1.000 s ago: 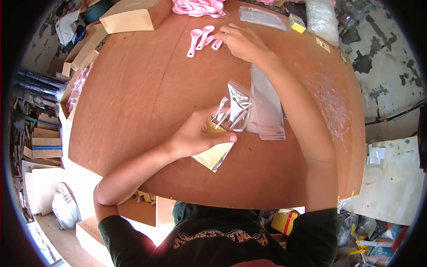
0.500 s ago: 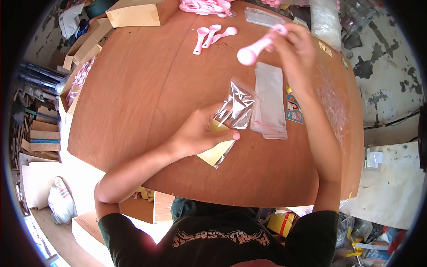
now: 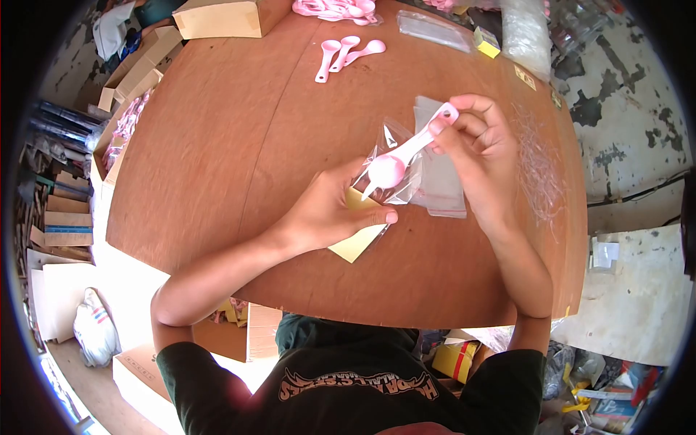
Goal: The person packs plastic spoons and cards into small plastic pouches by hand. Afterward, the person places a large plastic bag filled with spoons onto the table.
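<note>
My left hand (image 3: 322,210) is closed on a clear plastic bag (image 3: 389,135), thumb pressed over a yellow card (image 3: 354,248) at the bag's lower part. Whether the card lies inside the bag is hard to tell. A pink measuring spoon (image 3: 387,171) is pinched by its holed handle end in my right hand (image 3: 484,141). Its round bowl points down-left, over the bag and close to my left fingers. Beneath my right hand lies a stack of clear bags (image 3: 444,192), partly covered. Farther up the table are three more pink spoons (image 3: 328,58).
A pile of pink spoons (image 3: 335,9) and a cardboard box (image 3: 221,20) stand at the table's (image 3: 196,167) far edge. Clear packets (image 3: 433,30), a small yellow box (image 3: 486,42) and a plastic-wrapped roll (image 3: 525,36) are at the far right. Another person's arm shows at top left.
My right hand has brought the spoon down and toward me, from above the table to over the bag. My left hand keeps its grip on the bag and card.
</note>
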{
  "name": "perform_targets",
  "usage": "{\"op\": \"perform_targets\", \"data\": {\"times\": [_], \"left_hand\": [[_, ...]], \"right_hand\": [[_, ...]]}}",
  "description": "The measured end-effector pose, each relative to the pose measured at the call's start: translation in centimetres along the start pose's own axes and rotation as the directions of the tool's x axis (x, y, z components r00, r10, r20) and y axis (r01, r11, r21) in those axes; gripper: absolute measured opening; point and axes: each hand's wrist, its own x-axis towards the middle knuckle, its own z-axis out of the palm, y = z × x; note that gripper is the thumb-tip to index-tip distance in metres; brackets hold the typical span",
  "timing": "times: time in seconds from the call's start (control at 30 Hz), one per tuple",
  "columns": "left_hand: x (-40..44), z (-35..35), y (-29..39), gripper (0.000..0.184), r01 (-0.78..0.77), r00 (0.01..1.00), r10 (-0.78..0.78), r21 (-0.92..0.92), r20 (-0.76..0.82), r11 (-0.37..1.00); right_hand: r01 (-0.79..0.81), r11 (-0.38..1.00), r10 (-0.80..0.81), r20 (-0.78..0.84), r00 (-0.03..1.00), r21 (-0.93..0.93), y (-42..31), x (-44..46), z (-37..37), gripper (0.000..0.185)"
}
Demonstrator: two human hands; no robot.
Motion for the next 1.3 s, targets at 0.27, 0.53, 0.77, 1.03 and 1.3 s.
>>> {"op": "perform_targets", "data": {"times": [0.27, 0.53, 0.77, 1.03, 1.3], "left_hand": [[-0.2, 0.2, 0.0, 0.044, -0.049, 0.999, 0.048, -0.073, -0.016, 0.996], [-0.7, 0.6, 0.1, 0.067, -0.201, 0.979, 0.201, 0.002, -0.041, 0.980], [-0.4, -0.5, 0.1, 0.062, -0.336, 0.898, 0.396, 0.280, -0.193, 0.899], [-0.6, -1.6, 0.7, 0.055, -0.443, 0.838, 0.501, 0.269, -0.214, 0.855], [-1.7, 0.3, 1.3, 0.055, -0.224, 0.972, 0.205, -0.191, -0.115, 0.956]], "right_hand": [[0.047, 0.971, -0.011, 0.152, 0.988, -0.235, 0.4, -2.2, 1.1, 0.015], [0.000, 0.975, 0.030, 0.132, 0.991, -0.224, -2.8, -1.3, -1.0, 0.014], [0.414, 0.704, -0.417, 0.135, 0.899, -0.577, -5.5, 4.5, -3.7, 0.025], [0.125, 0.973, -0.082, 0.212, 0.974, -0.196, -7.1, 0.2, 0.0, 0.031], [-0.295, 0.955, 0.278, 0.288, 0.917, 0.016, -1.5, -3.4, 0.6, 0.023]]}}
